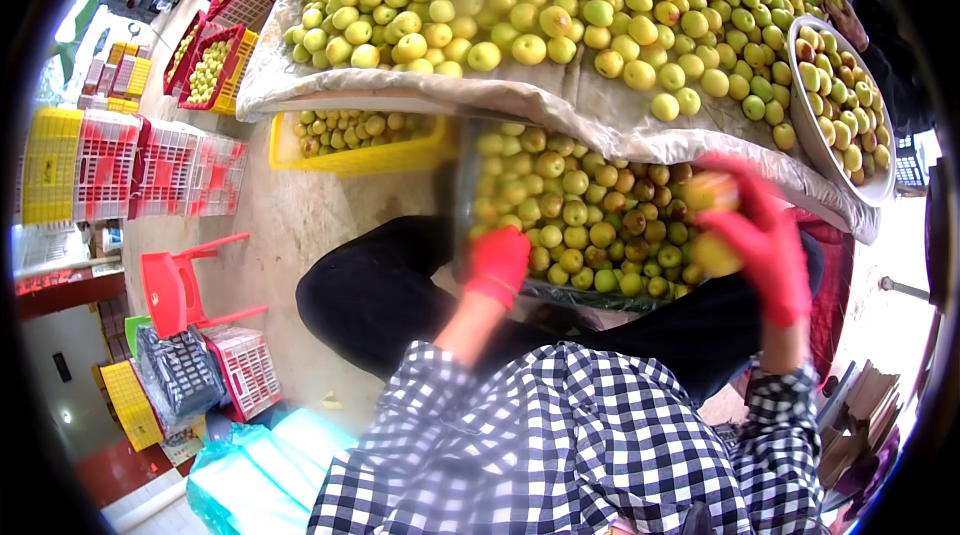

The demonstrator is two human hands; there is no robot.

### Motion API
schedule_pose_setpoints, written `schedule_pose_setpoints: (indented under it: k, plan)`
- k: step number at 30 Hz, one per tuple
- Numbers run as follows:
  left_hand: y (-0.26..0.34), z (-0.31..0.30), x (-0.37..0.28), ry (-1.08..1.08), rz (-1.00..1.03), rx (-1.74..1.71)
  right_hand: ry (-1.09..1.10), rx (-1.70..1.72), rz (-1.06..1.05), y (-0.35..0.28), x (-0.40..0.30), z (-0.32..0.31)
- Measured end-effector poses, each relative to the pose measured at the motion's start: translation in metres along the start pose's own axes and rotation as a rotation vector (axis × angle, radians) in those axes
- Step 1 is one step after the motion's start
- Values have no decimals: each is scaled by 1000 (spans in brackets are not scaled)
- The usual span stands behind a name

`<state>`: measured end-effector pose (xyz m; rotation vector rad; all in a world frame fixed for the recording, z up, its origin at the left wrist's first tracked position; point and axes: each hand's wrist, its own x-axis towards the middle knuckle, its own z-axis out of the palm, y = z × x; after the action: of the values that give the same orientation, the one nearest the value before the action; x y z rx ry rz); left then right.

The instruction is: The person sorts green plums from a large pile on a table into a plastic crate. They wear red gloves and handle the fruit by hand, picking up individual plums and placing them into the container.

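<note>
Before me a crate (463,235) lined with dark plastic is filled with round yellow-green fruit (575,212), some with brown-red patches. My left hand (499,261), in a red glove, rests on the fruit at the crate's left near corner; its fingertips are hidden, so what it holds cannot be told. My right hand (757,242), also red-gloved and blurred, is raised over the crate's right end with yellowish fruit (711,193) in its fingers. Beyond the crate, more such fruit (529,48) lies heaped on a table covered with a pale padded sheet (420,84).
A yellow crate of fruit (352,162) stands left, under the table's edge. A grey basin of fruit (889,167) is on the table at right, near another person's hands (846,21). Stacked crates (105,163), a red plastic stool (165,295) and a turquoise plastic bag (262,475) lie left.
</note>
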<state>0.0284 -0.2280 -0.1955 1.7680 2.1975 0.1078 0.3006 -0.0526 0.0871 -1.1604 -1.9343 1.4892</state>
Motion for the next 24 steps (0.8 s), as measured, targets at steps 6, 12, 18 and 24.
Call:
schedule_pose_setpoints:
  k: [6, 12, 18, 24]
  plan:
    - [10, -36, -8, 95, 149, -152, -180, -210, 26, 76, 48, 155]
    - [-4, -23, -12, -89, -42, -264, -162, -807, -209, 156, 59, 223]
    - [0, -58, -1, 324, -33, -508, -140, -611, -233, 153, 51, 193]
    - [22, -49, 12, 206, 7, -471, -178, -615, -118, 150, 11, 173]
